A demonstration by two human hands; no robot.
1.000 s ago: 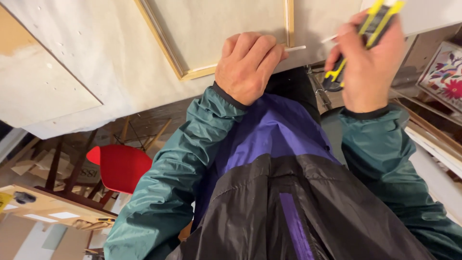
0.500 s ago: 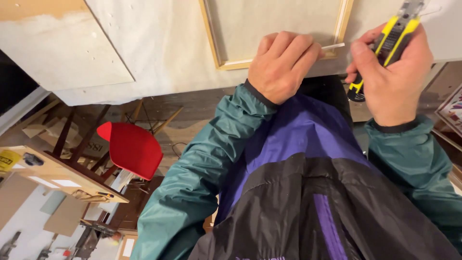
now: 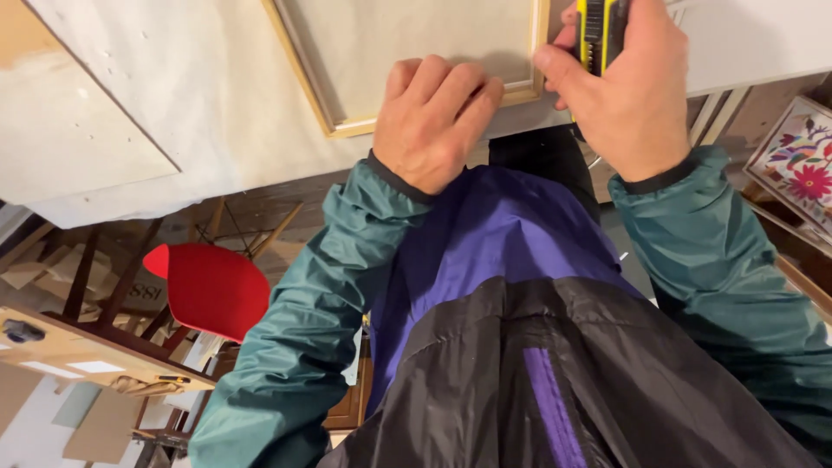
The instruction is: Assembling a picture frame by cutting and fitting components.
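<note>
Red chair (image 3: 212,290) at lower left, under the bench edge, with dark wooden legs (image 3: 104,277) and struts beside it. Pale wooden board (image 3: 82,351) at the far lower left, a small dark fitting on it. Cardboard pieces (image 3: 95,429) on the floor at the bottom left corner. Framed flower picture (image 3: 802,160), red and pink blooms on white, at the right edge. Plain pale panel (image 3: 61,130) in the upper left.

Under my left hand (image 3: 433,121) I see a pale raw-wood frame (image 3: 342,130) backed with matt beige paper; my right hand (image 3: 620,82) grips a glossy yellow-and-black plastic utility knife (image 3: 598,30); near left, a smooth red plastic chair (image 3: 212,290).
</note>
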